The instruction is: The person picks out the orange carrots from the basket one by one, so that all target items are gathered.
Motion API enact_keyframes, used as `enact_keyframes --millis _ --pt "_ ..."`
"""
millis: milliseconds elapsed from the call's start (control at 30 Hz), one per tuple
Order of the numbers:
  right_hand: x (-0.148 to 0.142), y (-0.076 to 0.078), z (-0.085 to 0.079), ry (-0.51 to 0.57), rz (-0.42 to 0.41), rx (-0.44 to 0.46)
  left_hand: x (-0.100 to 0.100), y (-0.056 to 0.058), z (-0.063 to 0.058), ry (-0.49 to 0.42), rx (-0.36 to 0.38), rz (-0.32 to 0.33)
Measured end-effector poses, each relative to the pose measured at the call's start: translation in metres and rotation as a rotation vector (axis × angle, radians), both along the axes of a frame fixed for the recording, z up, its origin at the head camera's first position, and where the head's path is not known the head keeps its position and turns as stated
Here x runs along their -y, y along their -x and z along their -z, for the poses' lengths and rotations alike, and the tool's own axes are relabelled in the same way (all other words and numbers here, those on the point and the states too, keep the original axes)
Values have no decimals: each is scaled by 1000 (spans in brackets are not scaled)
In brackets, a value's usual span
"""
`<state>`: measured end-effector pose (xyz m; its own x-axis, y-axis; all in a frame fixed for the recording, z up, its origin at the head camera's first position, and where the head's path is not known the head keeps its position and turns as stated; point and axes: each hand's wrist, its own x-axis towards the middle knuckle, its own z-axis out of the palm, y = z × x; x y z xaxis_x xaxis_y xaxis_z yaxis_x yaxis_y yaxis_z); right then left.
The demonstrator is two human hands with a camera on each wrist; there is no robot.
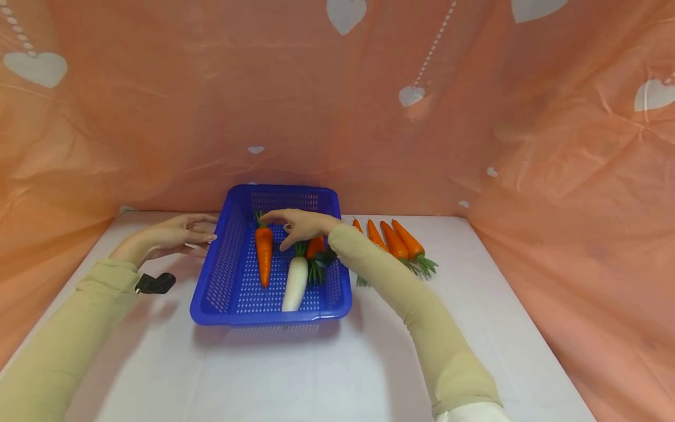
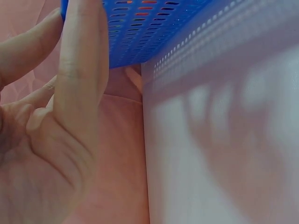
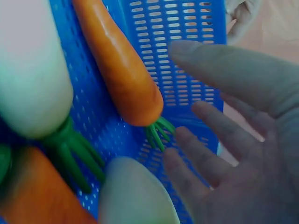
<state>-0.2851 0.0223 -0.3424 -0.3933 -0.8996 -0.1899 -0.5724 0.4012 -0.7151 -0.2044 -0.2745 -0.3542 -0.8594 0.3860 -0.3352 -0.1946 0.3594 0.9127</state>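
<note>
A blue perforated basket stands on the white table. In it lie an orange carrot with short green stems, a white radish with green stems, and another carrot partly hidden by the right arm. My right hand reaches over the basket, fingers spread about the first carrot's stem end. In the right wrist view its fingertips are close by the stems without gripping them. At the basket's left wall my left hand rests with extended fingers touching the rim.
Several carrots lie side by side on the table, right of the basket and partly behind the right forearm. An orange curtain with pale hearts surrounds the back and sides of the table.
</note>
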Motion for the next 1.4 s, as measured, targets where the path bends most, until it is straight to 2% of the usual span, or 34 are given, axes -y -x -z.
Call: enact_keyframes --millis 100,233,367,600,800,1000,1200,1400 --pt "8 -1 5 -45 27 15 1 0 1 -2 -5 6" --pt "17 0 12 -88 51 -17 2 0 1 -5 -7 5" --pt "24 4 17 -86 73 -33 2 -1 0 -19 -2 6" --pt "29 6 25 -65 86 -6 0 -2 -1 -14 4 3" --pt "30 4 29 -103 90 -80 1 -2 -1 12 -10 3" --pt "32 5 31 -109 58 -131 1 -3 -2 28 -13 1" --pt "35 9 37 -130 -1 -160 0 -3 -3 1 2 3" --pt "41 11 41 -183 -78 -268 0 -3 -4 20 -6 3"
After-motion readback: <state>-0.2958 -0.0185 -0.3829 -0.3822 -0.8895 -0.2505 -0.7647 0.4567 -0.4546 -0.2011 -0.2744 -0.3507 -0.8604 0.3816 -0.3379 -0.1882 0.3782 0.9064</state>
